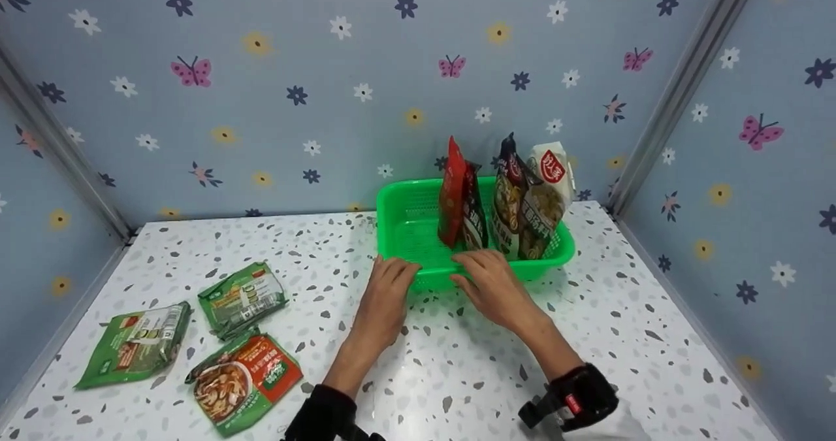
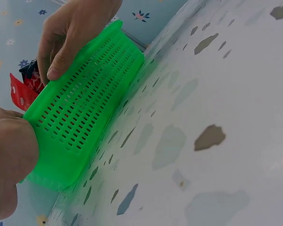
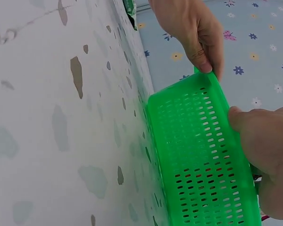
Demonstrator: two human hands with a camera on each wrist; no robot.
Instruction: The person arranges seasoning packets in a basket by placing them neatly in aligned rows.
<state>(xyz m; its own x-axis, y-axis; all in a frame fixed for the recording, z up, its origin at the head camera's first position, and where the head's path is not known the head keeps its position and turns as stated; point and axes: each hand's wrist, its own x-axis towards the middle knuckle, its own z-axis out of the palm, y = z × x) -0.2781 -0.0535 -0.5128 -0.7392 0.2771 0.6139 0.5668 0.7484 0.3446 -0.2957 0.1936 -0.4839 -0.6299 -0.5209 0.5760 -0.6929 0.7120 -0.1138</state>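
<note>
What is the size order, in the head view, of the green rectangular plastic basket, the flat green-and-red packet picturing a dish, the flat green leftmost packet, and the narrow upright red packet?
1. green plastic basket
2. green-and-red packet and leftmost green packet: too alike to rank
3. upright red packet

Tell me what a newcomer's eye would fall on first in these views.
First, the bright green perforated plastic basket near the flowered pale-blue back wall, its near rim gripped by the person's two hands, left hand and right hand. Next, the red, dark and white printed packets standing inside it. Then three mostly green printed packets lying on the white speckled tabletop, left of the basket.
</note>
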